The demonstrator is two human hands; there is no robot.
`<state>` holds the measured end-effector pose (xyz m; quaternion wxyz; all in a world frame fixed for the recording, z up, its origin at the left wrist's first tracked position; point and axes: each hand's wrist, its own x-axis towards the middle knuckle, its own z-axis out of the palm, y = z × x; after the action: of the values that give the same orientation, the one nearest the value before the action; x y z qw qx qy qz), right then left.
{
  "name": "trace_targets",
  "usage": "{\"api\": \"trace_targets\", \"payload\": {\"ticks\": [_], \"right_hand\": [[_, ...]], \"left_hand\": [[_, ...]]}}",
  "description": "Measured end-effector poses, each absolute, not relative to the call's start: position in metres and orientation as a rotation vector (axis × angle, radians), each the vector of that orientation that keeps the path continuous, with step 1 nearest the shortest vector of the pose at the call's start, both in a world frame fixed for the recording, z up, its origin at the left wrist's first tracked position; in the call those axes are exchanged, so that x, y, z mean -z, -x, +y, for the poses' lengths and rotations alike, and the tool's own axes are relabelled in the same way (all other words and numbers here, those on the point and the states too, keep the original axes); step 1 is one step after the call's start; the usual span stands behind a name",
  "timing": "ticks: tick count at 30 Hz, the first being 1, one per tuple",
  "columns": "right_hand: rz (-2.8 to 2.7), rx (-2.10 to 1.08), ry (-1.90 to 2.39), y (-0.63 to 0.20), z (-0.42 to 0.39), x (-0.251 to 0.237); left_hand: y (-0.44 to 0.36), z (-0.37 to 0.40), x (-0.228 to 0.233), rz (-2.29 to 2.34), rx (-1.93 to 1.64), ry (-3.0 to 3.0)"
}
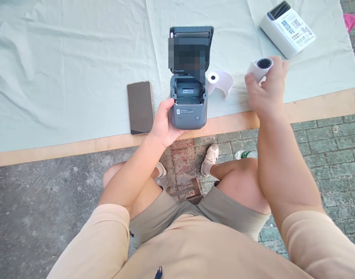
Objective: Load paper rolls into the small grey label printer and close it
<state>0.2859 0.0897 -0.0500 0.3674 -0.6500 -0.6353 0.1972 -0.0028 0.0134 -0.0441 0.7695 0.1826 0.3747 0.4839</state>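
A dark grey label printer [189, 112] has its lid [191, 33] raised, and the paper bay inside shows no roll. My left hand [165, 123] is closed around the printer's lower left side near the table's front edge. Off to the right, my right hand [268, 87] grips a white paper roll [256, 72] with a dark core facing up. Between the printer and that hand, a smaller paper roll [219, 81] lies on the cloth with its strip curling outward. Part of the raised lid is blurred out.
A smartphone [140, 107] with a dark screen lies left of the printer. At the back right stands a white box [289, 31] with printed labels. Pale cloth [78, 69] covers the table, its wooden edge [64, 148] in front. A bottle [245, 154] is on the paving below.
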Motion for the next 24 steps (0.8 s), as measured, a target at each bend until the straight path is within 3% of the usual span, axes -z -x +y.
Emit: {"api": "trace_targets", "payload": {"ticks": [6,12,18,24], "right_hand": [[-1.625,-0.345,1.883,-0.286,0.079,0.055],[-1.557,0.153,1.697,-0.255,0.064,0.044],[-1.926,-0.076,1.757,-0.194,0.068,0.032],[-1.658,-0.248,1.74,-0.193,0.091,0.047]], "left_hand": [[0.004,0.014,0.045,0.819,-1.058,-0.399],[0.003,0.014,0.045,0.809,-1.048,-0.394],[0.002,0.012,0.043,0.836,-1.07,-0.408],[0.003,0.011,0.044,0.787,-1.055,-0.389]]}}
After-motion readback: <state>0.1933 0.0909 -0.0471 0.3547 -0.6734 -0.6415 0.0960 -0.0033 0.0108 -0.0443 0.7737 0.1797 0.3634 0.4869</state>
